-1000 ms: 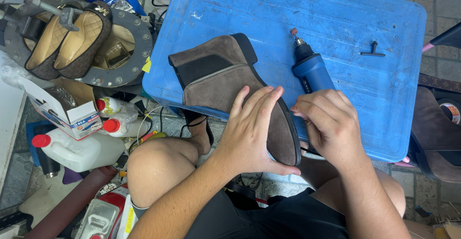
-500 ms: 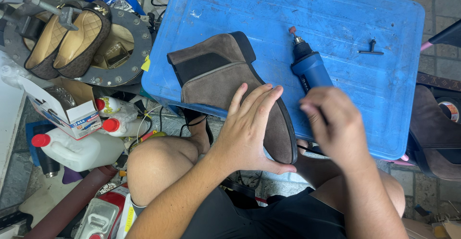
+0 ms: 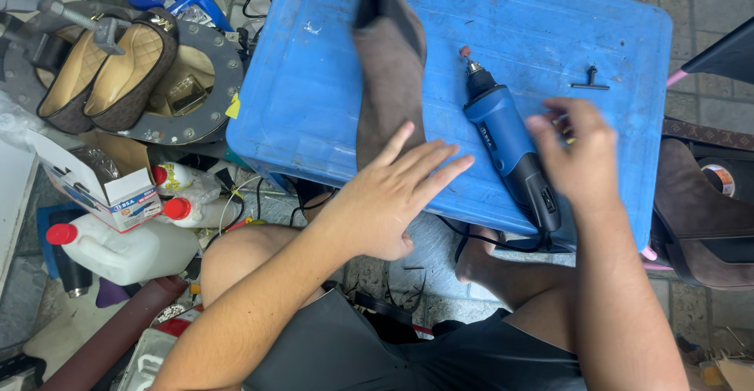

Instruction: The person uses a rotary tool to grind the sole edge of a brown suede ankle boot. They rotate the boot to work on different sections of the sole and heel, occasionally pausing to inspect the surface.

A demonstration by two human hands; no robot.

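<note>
A brown suede ankle boot lies lengthwise on the blue plastic lid, its opening toward the far edge. My left hand rests flat on the boot's near end, fingers spread. My right hand hovers blurred just right of a blue rotary tool, which lies on the lid with its tip pointing away from me. That hand seems to hold nothing; a glimpse of something yellowish shows by its fingers.
A small black key lies on the lid's right part. Tan shoes sit on a round metal stand at left. White bottles with red caps, a cardboard box and another brown boot surround the lid.
The boot has been turned from lying on its side diagonally to pointing away from me. My right hand left the boot's sole and moved right, beside the rotary tool.
</note>
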